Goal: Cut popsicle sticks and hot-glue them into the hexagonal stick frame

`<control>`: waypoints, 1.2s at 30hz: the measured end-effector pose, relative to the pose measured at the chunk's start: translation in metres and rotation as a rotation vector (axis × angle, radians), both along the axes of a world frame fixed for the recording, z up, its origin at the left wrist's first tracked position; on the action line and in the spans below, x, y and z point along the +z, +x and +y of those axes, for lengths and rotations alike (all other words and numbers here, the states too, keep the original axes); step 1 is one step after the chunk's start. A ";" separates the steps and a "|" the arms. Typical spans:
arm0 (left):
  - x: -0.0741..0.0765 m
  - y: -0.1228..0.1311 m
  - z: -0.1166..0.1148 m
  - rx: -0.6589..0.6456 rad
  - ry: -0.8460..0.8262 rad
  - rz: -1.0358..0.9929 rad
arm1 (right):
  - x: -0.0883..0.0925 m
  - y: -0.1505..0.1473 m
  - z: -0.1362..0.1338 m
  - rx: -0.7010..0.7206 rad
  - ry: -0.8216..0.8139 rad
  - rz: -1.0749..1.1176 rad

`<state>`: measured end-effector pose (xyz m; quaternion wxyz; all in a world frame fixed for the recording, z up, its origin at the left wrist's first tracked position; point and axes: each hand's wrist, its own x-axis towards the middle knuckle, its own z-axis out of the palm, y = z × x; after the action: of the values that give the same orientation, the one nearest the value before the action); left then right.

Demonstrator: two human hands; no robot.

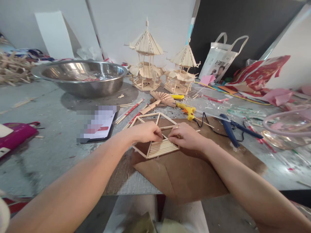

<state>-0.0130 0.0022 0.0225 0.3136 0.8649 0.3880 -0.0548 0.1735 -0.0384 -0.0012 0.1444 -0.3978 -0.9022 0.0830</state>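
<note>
CAUTION: MISALIGNMENT

Left hand [148, 132] and right hand [184, 136] have curled fingers at the wooden frame [160, 150], on brown paper [194, 176]; whether they grip anything cannot be told. Uneven pressure could skew the parallel sticks [167, 147]; paper slip could shift the frame.

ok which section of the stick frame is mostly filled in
The triangular section on the near side of the stick frame: parallel sticks cover most of it, while the others that show are open.
</note>
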 end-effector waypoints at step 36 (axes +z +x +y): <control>-0.001 0.000 -0.001 -0.008 0.010 -0.018 | -0.001 -0.002 -0.001 -0.026 0.008 -0.010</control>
<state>-0.0133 0.0015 0.0219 0.3125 0.8685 0.3821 -0.0464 0.1714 -0.0391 -0.0025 0.1423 -0.4095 -0.8980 0.0755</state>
